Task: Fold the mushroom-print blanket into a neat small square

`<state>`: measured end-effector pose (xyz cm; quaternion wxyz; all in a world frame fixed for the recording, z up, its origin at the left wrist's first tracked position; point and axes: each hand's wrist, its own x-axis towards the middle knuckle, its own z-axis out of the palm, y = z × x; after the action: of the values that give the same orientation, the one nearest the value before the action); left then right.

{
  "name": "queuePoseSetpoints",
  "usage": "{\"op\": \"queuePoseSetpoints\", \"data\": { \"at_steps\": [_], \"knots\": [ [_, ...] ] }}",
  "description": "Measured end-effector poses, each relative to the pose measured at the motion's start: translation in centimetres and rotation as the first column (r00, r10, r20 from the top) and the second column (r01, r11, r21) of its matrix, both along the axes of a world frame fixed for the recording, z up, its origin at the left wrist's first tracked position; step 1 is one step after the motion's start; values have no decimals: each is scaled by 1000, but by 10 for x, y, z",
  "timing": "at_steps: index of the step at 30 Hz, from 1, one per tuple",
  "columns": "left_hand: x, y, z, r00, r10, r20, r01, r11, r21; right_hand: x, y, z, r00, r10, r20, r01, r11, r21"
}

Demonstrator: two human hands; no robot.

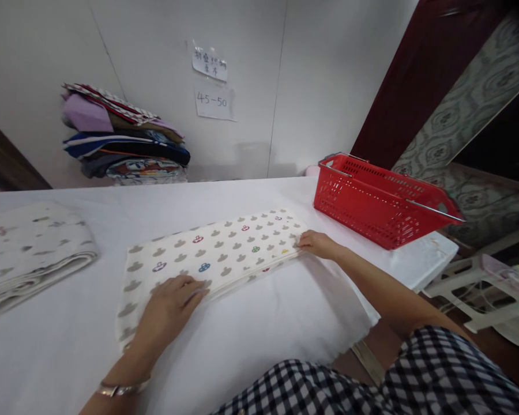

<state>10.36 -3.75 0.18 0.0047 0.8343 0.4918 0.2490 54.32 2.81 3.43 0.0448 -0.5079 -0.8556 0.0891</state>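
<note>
A long folded white cloth (225, 248), printed with grey mushroom-like shapes and a few coloured ones, lies across the table in front of me. At its near edge, left of the middle, my left hand (170, 302) is closed with thumb and fingers on the fold. My right hand (319, 244) pinches the near right corner of the same cloth. Farther left rests a second folded white cloth (38, 248), thicker, with a scattered print; neither hand touches it.
A red plastic basket (363, 202) with metal handles stands at the table's back right. Behind the white-covered table (259, 357), a stack of folded fabrics (125, 138) sits by the wall. Two paper notes (215, 102) hang there. A white plastic stool (471, 288) is at the right.
</note>
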Motion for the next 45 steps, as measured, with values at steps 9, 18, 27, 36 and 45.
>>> {"op": "queuePoseSetpoints", "data": {
  "at_steps": [9, 18, 27, 36, 45],
  "knots": [
    [1, -1, 1, 1000, 7, 30, -7, 1000, 1, -4, -2, 3, 974, 143, 175, -153, 987, 41],
    [2, -2, 6, 998, 12, 66, -3, 991, -135, -1, -9, 1, 966, 160, 202, -190, 972, 139],
    [0, -2, 4, 997, -8, 75, 18, 992, -126, 7, -18, -9, 991, 91, 95, -99, 992, 79],
    [0, -2, 5, 996, -42, 73, 48, 995, -92, 13, -4, -2, 921, -337, -194, 359, 929, 89],
    [-1, -1, 7, 997, -33, 69, 39, 995, -87, 18, 32, 1, 689, -724, 20, 719, 680, -143]
  ]
}}
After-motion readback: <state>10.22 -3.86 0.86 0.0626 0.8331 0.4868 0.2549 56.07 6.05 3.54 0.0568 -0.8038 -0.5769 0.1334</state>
